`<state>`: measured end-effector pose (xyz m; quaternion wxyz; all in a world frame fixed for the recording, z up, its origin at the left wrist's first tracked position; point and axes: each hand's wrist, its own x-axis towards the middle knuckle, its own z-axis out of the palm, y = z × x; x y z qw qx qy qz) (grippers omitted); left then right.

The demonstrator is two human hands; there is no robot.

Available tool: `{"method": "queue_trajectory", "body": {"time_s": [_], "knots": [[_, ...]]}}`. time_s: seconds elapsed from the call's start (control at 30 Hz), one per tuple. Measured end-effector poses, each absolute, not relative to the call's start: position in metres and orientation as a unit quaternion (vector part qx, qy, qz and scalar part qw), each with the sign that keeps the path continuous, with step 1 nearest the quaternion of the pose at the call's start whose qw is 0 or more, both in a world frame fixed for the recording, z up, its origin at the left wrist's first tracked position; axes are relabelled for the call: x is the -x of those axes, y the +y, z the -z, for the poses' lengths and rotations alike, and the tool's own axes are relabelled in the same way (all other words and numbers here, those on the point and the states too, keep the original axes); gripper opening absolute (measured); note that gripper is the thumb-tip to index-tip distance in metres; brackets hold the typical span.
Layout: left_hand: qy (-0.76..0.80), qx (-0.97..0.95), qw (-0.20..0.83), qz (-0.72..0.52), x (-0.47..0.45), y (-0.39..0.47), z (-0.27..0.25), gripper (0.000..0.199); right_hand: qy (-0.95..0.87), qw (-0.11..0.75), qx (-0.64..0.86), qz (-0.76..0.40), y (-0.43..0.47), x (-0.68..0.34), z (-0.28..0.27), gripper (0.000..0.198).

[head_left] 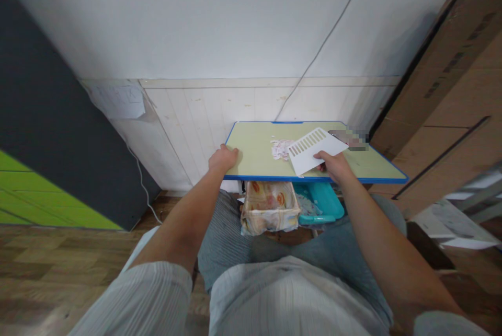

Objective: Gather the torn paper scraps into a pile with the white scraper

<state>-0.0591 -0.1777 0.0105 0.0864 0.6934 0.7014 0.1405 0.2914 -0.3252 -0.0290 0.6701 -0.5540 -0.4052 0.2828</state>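
My right hand (332,164) pinches a white card (318,149), thumb on top and fingers beneath. A row of long cut-out slots runs along the card's far left side. It is held tilted over a small table (251,140) with a pale yellow-green top and blue rim. Just left of the card lies a heap of small pinkish-white paper bits (280,150), partly covered by it. My left hand (223,159) is closed around the table's left edge, its fingers partly hidden.
Below the tabletop sit a patterned fabric-lined basket (270,216) and a turquoise plastic basket (327,203) with greyish bits inside. A blurred-out item (351,138) lies at the table's right. Large cardboard boxes (451,85) stand on the right; a cable (325,41) hangs along the wall.
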Motion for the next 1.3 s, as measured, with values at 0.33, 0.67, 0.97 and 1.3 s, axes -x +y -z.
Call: {"method": "queue_trajectory", "body": {"time_s": [0.33,0.67,0.97,1.3], "knots": [[0.701,-0.695,0.080,-0.141,0.061,-0.179,-0.011,0.067,-0.334,0.693,0.576,-0.277,-0.315,-0.297,0.035,0.021],[0.702,-0.693,0.084,-0.141,0.062,-0.176,-0.008,0.068,-0.356,0.665,0.593,-0.282,-0.309,-0.297,0.037,0.024],[0.702,-0.692,0.085,-0.142,0.062,-0.179,-0.011,0.068,-0.398,0.626,0.605,-0.288,-0.304,-0.291,0.042,0.024],[0.701,-0.693,0.090,-0.141,0.061,-0.178,-0.010,0.068,-0.290,0.719,0.602,-0.190,-0.311,-0.290,0.041,0.023]]}}
